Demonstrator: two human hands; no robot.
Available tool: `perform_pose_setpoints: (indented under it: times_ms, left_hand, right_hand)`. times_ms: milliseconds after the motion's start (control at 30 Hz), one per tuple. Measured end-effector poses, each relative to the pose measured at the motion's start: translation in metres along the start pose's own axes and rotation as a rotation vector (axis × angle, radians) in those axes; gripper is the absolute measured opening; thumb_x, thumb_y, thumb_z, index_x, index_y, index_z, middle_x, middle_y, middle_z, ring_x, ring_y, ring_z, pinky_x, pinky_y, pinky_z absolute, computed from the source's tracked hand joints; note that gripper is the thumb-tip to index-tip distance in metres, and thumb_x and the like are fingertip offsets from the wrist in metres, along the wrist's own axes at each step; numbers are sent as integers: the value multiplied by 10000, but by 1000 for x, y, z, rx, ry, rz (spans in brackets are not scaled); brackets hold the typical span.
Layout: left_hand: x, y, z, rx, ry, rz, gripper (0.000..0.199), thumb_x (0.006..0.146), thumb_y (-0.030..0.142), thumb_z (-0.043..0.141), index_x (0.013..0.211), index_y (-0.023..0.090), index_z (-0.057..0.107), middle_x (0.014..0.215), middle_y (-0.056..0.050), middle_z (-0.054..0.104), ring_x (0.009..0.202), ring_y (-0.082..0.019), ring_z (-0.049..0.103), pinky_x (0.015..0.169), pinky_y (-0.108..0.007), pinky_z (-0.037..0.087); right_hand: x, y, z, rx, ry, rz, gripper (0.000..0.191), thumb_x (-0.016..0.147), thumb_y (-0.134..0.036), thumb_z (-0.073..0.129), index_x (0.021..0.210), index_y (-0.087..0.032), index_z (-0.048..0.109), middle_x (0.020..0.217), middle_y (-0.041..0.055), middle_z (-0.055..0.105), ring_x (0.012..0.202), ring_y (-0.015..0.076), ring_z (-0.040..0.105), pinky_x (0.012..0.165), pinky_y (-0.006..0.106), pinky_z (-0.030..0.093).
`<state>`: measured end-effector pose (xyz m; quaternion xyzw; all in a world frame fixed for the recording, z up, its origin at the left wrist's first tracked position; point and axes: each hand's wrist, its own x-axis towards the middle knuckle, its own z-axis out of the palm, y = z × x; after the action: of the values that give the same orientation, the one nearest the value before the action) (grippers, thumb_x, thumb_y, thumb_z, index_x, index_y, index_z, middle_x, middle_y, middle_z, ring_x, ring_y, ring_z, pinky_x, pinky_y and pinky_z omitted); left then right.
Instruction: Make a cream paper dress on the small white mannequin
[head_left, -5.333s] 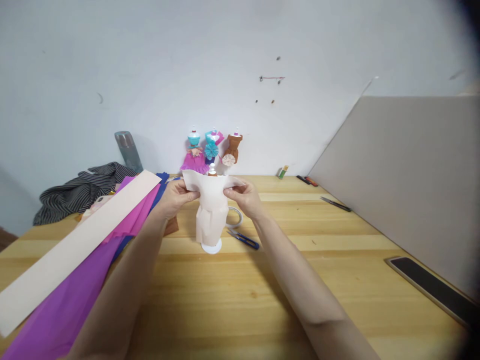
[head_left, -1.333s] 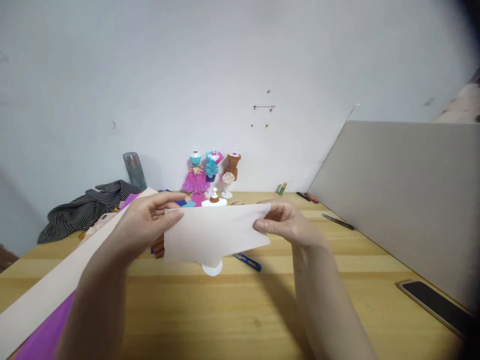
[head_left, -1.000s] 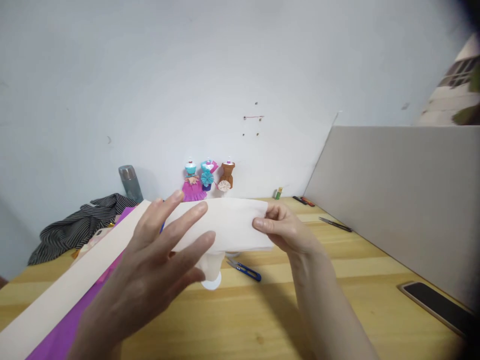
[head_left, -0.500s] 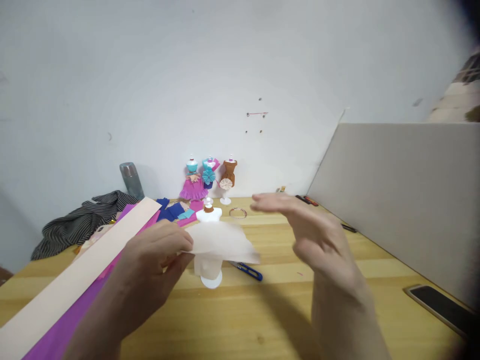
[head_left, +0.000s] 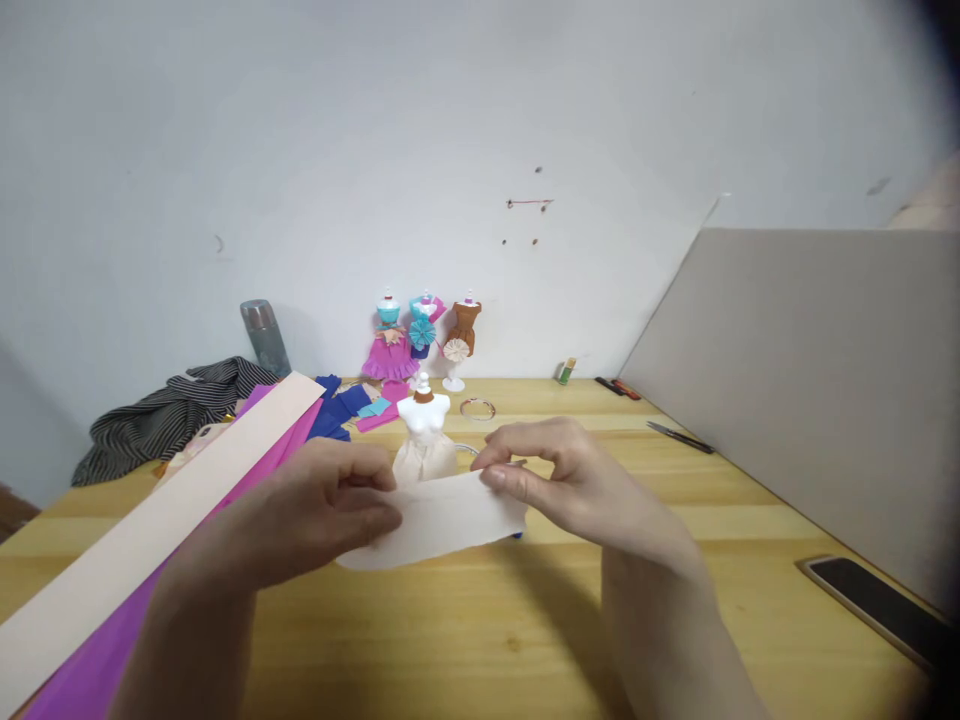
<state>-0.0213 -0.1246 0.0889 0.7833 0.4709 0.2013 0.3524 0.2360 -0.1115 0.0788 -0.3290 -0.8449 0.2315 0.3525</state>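
A pale cream strip of crepe paper point(head_left: 446, 520) is stretched between my two hands, above the table. My left hand point(head_left: 330, 500) pinches its left end, thumb against fingers. At the upper right corner, my right hand point(head_left: 570, 480) grips the strip between thumb and forefinger. Just behind it stands a small white mannequin point(head_left: 424, 415) with a brown neck band and a cream skirt point(head_left: 424, 458); the strip hides its base. Only a bit of the blue cutter point(head_left: 517, 535) shows under the strip's right end.
Three dressed mannequins point(head_left: 390, 355) stand along the wall. Crepe sheets point(head_left: 112, 640) and a long cream strip point(head_left: 172, 490) lie left, near striped cloth point(head_left: 150, 430) and a flask point(head_left: 264, 335). A bracelet point(head_left: 478, 408), tweezers point(head_left: 681, 437), a phone point(head_left: 874, 605) and a white panel point(head_left: 810, 380) are around.
My right hand has come in from the right, open before, and now grips the strip's right end. The strip has dropped lower and turned, uncovering the mannequin's skirt.
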Motion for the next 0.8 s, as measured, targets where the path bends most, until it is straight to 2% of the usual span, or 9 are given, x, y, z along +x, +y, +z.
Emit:
perform_pose_setpoints:
  times_ms: [67,133,233,333,433,533,700,800]
  left_hand:
    - [5,-4,-3,-127,-124,-1,149,777,312,584,751,167,567,628,43,486,587,-91,447,520,-193,326]
    - [10,-5,-5,-194,-221,36,221,765,366,617,834,157,611,653,33,510,603,-97,455,519,-191,322]
    - [17,-3,-7,-183,-275,81,329,787,453,576,850,138,649,663,15,512,605,-101,437,501,-194,303]
    - [22,-1,-6,-86,-238,107,354,825,451,498,782,133,648,651,2,514,604,-107,443,507,-200,325]
    - [26,-5,-3,27,-171,157,292,837,345,502,647,142,590,611,20,472,572,-86,414,504,-192,320]
    - [30,-10,0,54,-138,196,267,832,269,514,599,145,551,592,33,457,548,-71,394,496,-186,313]
    - [36,-16,0,45,-153,136,215,803,263,552,624,148,585,588,44,475,538,-66,387,478,-183,299]
    - [37,-20,2,64,-144,103,211,801,267,561,627,152,591,595,45,484,543,-67,391,477,-182,292]
  right_hand:
    - [0,1,-2,24,-17,39,187,874,-251,549,767,-169,678,693,18,670,634,120,580,599,240,435]
    - [0,3,-3,27,-29,62,191,874,-255,547,756,-165,668,683,14,656,632,117,561,594,236,423]
    - [1,5,-3,16,-66,88,200,882,-258,530,758,-159,653,679,9,634,631,111,533,579,228,398]
    - [3,6,-4,-10,-136,117,231,894,-264,497,734,-155,625,656,5,601,612,107,503,558,229,369]
    - [5,9,-5,-33,-192,136,257,898,-276,480,703,-154,595,635,1,571,585,103,472,536,234,338]
    - [7,12,-6,-13,-218,160,288,903,-307,470,675,-158,563,604,-8,533,556,97,445,516,235,316]
    - [9,17,-6,11,-207,154,338,911,-344,455,623,-171,495,561,-30,432,543,91,387,509,231,297]
    - [11,20,-4,-3,-200,157,314,903,-329,453,640,-167,509,577,-28,436,548,89,384,510,228,296]
